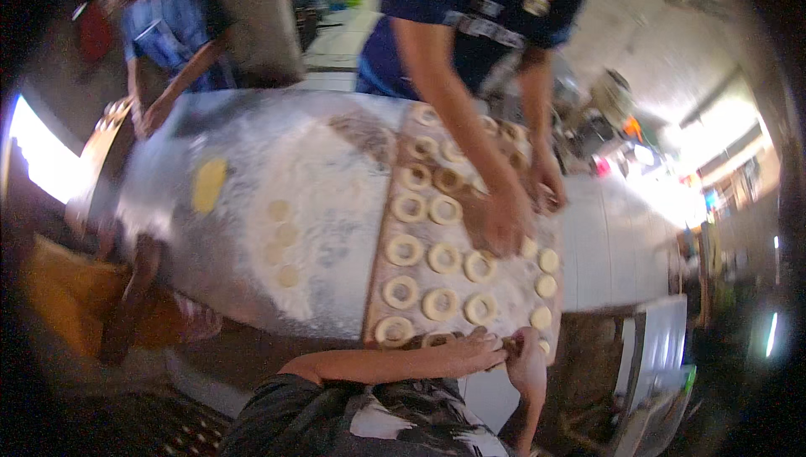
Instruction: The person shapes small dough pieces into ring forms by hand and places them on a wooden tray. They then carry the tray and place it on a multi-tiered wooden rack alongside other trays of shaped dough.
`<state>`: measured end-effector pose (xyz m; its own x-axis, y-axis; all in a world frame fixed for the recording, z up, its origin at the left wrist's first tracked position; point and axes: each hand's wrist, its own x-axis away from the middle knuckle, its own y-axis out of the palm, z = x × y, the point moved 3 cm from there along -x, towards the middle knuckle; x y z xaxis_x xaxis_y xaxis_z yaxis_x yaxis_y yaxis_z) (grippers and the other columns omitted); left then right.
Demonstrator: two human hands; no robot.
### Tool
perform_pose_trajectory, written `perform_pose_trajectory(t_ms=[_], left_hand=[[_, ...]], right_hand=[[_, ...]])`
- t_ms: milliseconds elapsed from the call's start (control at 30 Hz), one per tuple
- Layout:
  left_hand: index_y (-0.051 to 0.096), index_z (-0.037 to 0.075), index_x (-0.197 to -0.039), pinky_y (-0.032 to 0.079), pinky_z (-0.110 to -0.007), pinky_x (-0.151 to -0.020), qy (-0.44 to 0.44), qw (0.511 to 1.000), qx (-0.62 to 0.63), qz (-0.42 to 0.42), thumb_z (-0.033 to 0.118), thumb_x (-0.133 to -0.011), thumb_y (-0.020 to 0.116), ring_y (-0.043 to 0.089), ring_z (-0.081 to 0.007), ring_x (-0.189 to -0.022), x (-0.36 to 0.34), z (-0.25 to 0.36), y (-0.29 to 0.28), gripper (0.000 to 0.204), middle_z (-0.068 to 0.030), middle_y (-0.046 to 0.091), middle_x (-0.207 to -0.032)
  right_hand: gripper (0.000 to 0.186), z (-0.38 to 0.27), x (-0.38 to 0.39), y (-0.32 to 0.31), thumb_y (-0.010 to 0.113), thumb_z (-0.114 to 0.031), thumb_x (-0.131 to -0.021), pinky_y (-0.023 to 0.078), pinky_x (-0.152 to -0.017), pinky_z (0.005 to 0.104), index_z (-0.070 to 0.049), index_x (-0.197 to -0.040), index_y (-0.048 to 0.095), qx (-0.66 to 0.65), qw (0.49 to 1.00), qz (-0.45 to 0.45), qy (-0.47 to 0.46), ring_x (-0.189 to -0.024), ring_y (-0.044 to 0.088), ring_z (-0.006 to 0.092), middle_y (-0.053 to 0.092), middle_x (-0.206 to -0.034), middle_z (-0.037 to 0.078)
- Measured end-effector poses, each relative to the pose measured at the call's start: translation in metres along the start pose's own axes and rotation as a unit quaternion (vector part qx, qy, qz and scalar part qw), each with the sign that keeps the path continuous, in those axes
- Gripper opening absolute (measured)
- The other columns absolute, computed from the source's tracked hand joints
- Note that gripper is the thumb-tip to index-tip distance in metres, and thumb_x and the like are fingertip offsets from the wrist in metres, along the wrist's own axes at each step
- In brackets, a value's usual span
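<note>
Left hand and right hand rest at the near edge of a wooden board; their grip cannot be told. Dough rings lie in rows on the board, on a floured desk. Beyond, a co-worker's hand presses the board.

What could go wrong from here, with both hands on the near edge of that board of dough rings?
1. Both hands, left and right, sit at the near edge of the wooden board; tipping it might slide the dough rings.
2. A co-worker's hand presses among the rings on the same board, so moving it could bump that hand.
3. The rings lie close together and may stick or deform if jostled.
</note>
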<state>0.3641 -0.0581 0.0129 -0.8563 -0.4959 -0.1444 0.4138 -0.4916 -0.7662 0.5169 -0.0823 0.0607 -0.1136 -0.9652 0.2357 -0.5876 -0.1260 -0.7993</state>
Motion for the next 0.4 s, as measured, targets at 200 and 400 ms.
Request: perform_pose_trajectory(t_ms=[200, 400], left_hand=[[0.056, 0.005, -0.118, 0.05, -0.048, -0.093, -0.237, 0.943, 0.09, 0.216, 0.018, -0.089, 0.059, 0.06, -0.042, -0.101, 0.141, -0.078, -0.1, 0.032, -0.022, 0.06, -0.107], [0.055, 0.007, -0.124, 0.05, -0.05, -0.089, -0.318, 0.934, -0.041, 0.157, 0.012, -0.085, 0.065, 0.059, -0.039, -0.106, 0.261, -0.154, -0.14, 0.041, -0.0191, 0.058, -0.111]], right_hand=[[0.033, -0.141, -0.06, 0.057, 0.072, -0.015, -0.086, 0.052, -0.086, 0.0385, -0.004, -0.115, 0.06, -0.165, 0.977, -0.056, -0.121, -0.102, 0.067, 0.0298, 0.067, -0.11, 0.016], [0.03, -0.311, -0.143, 0.211, 0.073, -0.017, -0.085, 0.053, -0.086, 0.0363, -0.004, -0.111, 0.065, -0.12, 0.946, -0.147, -0.264, -0.099, 0.069, 0.0261, 0.07, -0.104, 0.015]])
